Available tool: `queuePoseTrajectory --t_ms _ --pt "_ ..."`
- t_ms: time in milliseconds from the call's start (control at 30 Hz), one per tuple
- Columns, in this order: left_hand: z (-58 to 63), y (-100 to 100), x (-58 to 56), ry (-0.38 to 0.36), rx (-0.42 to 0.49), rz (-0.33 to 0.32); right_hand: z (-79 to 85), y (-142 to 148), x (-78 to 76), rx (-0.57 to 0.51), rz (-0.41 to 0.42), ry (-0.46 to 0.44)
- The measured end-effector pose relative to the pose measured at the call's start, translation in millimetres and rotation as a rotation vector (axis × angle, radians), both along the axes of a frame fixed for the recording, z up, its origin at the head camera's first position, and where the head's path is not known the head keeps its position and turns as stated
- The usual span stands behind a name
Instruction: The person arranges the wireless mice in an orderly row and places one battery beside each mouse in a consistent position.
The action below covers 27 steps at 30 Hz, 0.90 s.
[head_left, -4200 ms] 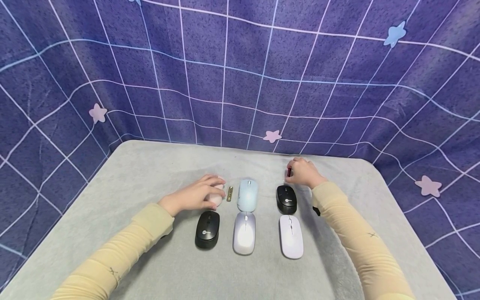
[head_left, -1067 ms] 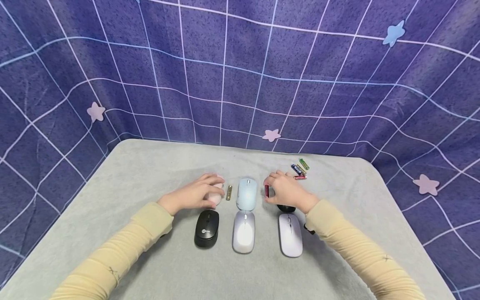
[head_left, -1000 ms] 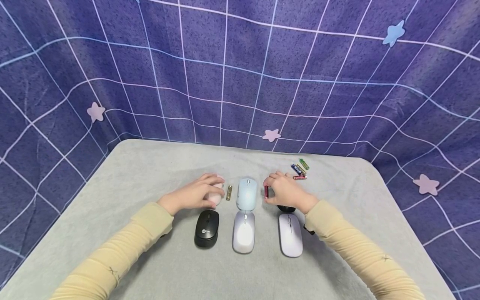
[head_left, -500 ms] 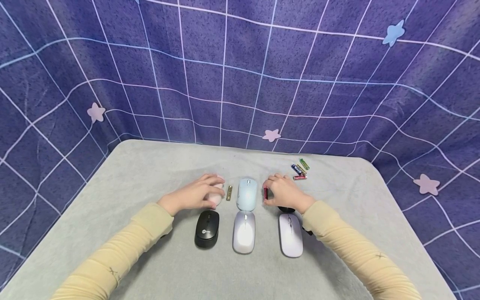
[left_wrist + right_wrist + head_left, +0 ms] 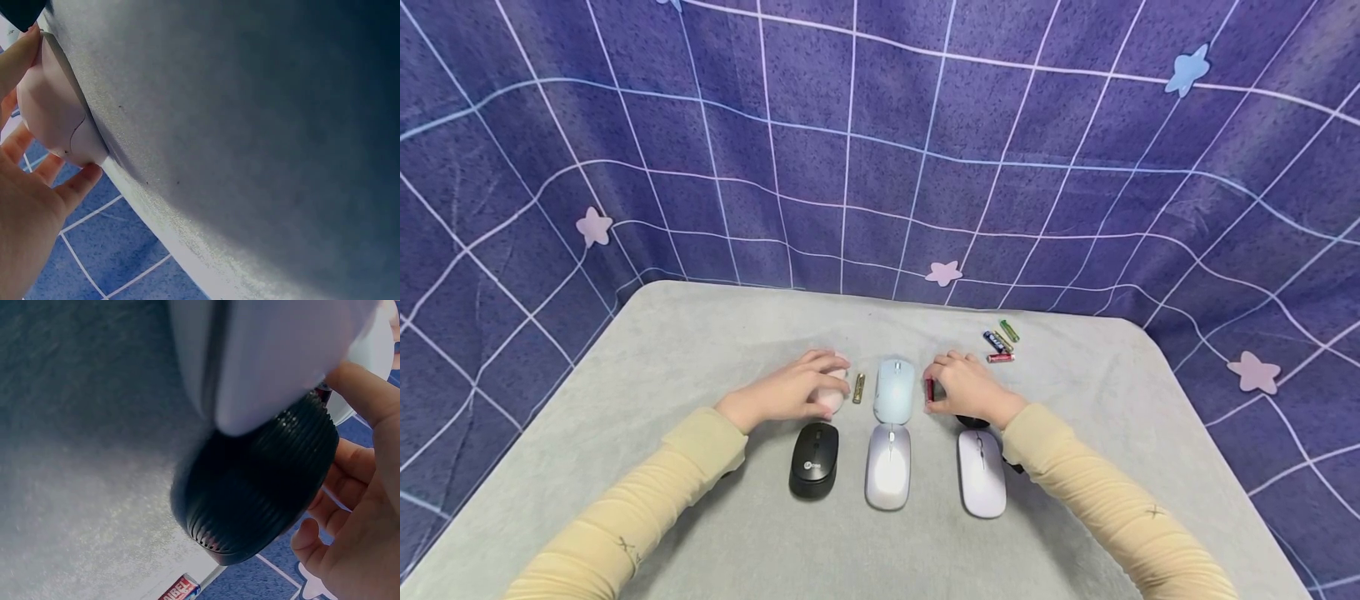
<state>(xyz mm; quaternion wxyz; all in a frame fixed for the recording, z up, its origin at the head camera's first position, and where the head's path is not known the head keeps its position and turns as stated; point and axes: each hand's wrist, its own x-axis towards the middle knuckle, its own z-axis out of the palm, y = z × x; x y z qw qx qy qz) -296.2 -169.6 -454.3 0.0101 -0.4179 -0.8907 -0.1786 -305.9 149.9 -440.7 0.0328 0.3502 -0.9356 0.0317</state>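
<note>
On the L, the person's L hand (image 5: 790,390) has its fingers curled round a pale pink mouse (image 5: 829,400) on the table (image 5: 745,537); a black mouse (image 5: 814,458) sits just nearer the viewer. Next, a gold batt. (image 5: 858,388) lies between the pink mouse & a light blue mouse (image 5: 894,392), touching neither; that one looks done. A silver mouse (image 5: 888,471) is in front of the blue one. Then the R hand (image 5: 968,387) pinches a red batt. (image 5: 929,391) just R of the blue mouse, so that placement seems underway, not finished; can't tell if it touches the table. A 2nd black mouse (image 5: 973,422) is mostly hidden by the hand, w/ a lilac mouse (image 5: 982,473) nearer. Far R, at the back, a blue batt. (image 5: 993,342), 2nd gold batt. (image 5: 1003,341), 2nd red batt. (image 5: 1001,357) & green batt. (image 5: 1010,331) lie loose, prob. what's left.
</note>
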Motion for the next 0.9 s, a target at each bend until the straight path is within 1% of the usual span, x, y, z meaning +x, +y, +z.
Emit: queuePoseTrajectory --t_ms 133,333,633,800,900 --pt "-1.0 -0.5 -0.7 -0.017 -0.026 0.016 -1.3 -0.2 -0.7 -0.001 0.000 0.002" --pt "-2.1 -0.9 -1.4 -0.017 -0.022 0.015 -1.5 -0.8 -1.5 -0.001 0.001 0.000" --pt "0.6 -0.7 -1.2 -0.014 -0.035 0.012 -0.5 0.1 -1.4 0.013 0.001 -0.004" --pt "1.1 -0.7 -0.6 -0.018 -0.040 0.016 3.4 0.4 -1.5 0.026 0.001 -0.003" --pt "1.2 -0.7 -0.2 -0.020 -0.037 0.015 8.2 1.3 -1.3 0.015 0.010 0.018"
